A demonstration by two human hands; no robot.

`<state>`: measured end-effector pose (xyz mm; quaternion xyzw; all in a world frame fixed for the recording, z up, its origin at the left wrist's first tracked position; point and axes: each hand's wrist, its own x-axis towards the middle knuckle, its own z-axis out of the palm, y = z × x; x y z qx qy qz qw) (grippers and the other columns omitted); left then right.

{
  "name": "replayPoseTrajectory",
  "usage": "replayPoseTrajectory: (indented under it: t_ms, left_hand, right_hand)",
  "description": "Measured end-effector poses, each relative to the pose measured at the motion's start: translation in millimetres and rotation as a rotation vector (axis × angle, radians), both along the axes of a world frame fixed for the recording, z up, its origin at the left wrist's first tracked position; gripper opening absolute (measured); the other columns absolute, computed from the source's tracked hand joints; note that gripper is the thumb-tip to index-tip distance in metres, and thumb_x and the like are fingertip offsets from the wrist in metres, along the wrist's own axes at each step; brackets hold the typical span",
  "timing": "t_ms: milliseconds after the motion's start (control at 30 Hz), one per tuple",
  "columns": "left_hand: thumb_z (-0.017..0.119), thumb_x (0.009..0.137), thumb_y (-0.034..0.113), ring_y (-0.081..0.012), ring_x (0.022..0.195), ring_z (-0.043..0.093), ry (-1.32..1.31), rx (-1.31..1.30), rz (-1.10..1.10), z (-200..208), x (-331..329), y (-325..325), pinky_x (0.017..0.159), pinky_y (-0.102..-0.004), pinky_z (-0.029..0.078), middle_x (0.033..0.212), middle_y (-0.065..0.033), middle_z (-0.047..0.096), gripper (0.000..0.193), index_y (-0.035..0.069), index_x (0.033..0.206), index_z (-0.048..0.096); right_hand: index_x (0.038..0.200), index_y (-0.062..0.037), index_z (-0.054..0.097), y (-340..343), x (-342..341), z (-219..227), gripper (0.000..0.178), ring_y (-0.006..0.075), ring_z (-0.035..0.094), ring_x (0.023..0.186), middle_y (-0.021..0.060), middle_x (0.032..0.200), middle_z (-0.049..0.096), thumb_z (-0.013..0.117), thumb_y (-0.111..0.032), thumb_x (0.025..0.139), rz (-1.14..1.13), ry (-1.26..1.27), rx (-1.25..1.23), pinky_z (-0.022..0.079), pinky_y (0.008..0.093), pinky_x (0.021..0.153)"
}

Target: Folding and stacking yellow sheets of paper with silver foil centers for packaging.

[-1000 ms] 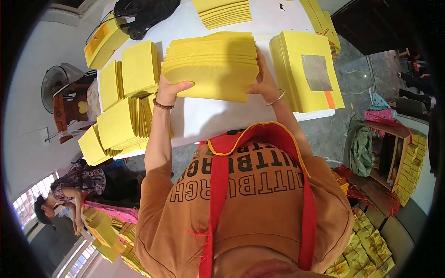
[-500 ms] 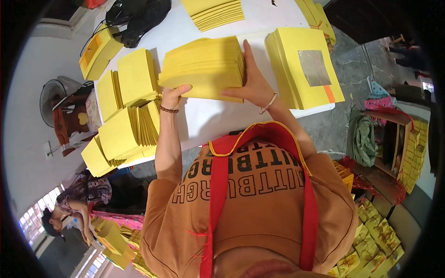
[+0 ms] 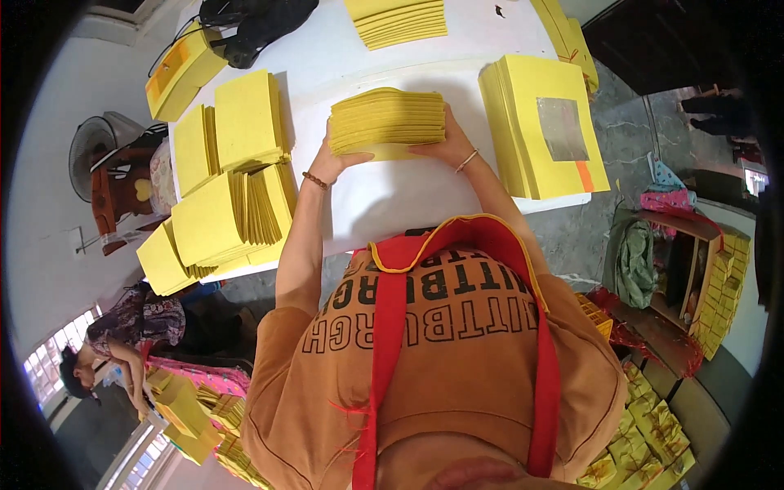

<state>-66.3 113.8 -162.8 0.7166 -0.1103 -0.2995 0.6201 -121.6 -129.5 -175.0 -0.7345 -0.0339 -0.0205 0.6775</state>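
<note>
my left hand (image 3: 333,160) and right hand (image 3: 452,143) clasped opposite ends of the yellow paper stack (image 3: 388,118) between them, its long axis running crosswise over the white table (image 3: 392,214), neither hand nearer.

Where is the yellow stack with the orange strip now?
In the head view, this yellow stack lies on the white table near its right edge, right of the right hand.
</note>
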Motion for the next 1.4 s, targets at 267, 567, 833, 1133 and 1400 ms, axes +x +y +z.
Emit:
replayPoseTrajectory:
  t_ms: [267,567,833,1133,1400]
  left_hand:
    - [0.076,0.052,0.051,-0.0286,0.124,0.034,-0.897,0.334,-0.219,117,27,-30,0.102,-0.0417,0.026,0.133,-0.0177,0.035,0.114,0.008,0.139,0.015]
    - [0.078,0.053,0.040,-0.0343,0.112,0.045,-0.828,0.962,-0.733,131,13,-84,0.093,-0.0485,0.033,0.118,-0.0189,0.048,0.111,0.012,0.139,0.014]
    - [0.077,0.058,0.018,-0.0256,0.109,0.048,-0.482,0.289,-0.279,120,38,-36,0.094,-0.0328,0.038,0.114,-0.0151,0.052,0.082,0.004,0.126,0.033]
    - [0.081,0.058,0.010,-0.0206,0.113,0.044,-0.244,-0.189,-0.083,74,21,-28,0.096,-0.0322,0.036,0.120,-0.0097,0.045,0.084,0.004,0.125,0.031]
    - [0.080,0.055,0.016,-0.0191,0.101,0.051,-0.065,0.037,-0.162,46,11,-26,0.090,-0.0311,0.041,0.111,-0.0104,0.056,0.060,0.000,0.107,0.055]
  right_hand:
    - [0.120,-0.0076,0.032,-4,1,12,0.081,0.0164,0.045,0.109,0.0052,0.116,0.047,0.082,-0.010,0.056,0.051,0.048,-0.099,0.039,0.0307,0.093]
    - [0.121,-0.0020,0.033,-3,5,12,0.089,0.0212,0.046,0.110,0.0096,0.116,0.047,0.085,-0.013,0.050,0.015,0.121,0.012,0.038,0.0328,0.095]
    - [0.138,-0.0066,-0.012,12,-8,56,0.133,0.0233,0.016,0.132,0.0148,0.143,0.011,0.087,-0.021,0.050,-0.077,-0.135,0.449,0.026,0.0377,0.105]
    - [0.138,-0.0074,-0.012,3,15,65,0.138,0.0247,0.013,0.132,0.0119,0.139,0.019,0.088,-0.026,0.046,0.111,-0.156,0.111,0.019,0.0364,0.107]
    - [0.132,-0.0049,0.012,8,15,48,0.114,0.0230,0.034,0.119,0.0108,0.126,0.034,0.087,-0.023,0.048,0.058,-0.144,-0.028,0.031,0.0356,0.101]
